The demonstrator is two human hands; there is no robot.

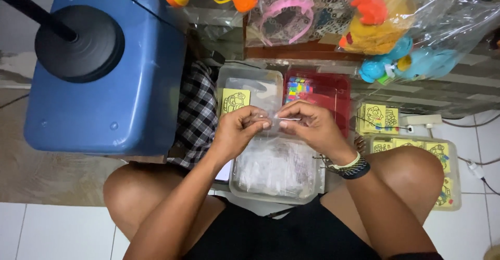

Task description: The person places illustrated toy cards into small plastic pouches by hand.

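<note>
White tiled floor (pixel 62 228) is lying under the seated person. Left hand (pixel 237 130) and right hand (pixel 310 124) are both pinching a small clear plastic sleeve (pixel 275 118) between closed fingertips, above a clear rectangular tub (pixel 276 174) holding crinkled transparent sleeves. Behind, a second tub (pixel 250 88) is holding a yellow picture card (pixel 235 100).

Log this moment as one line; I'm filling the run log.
left hand pinching clear plastic sleeve | right hand pinching same sleeve | below: clear tub of sleeves
</note>
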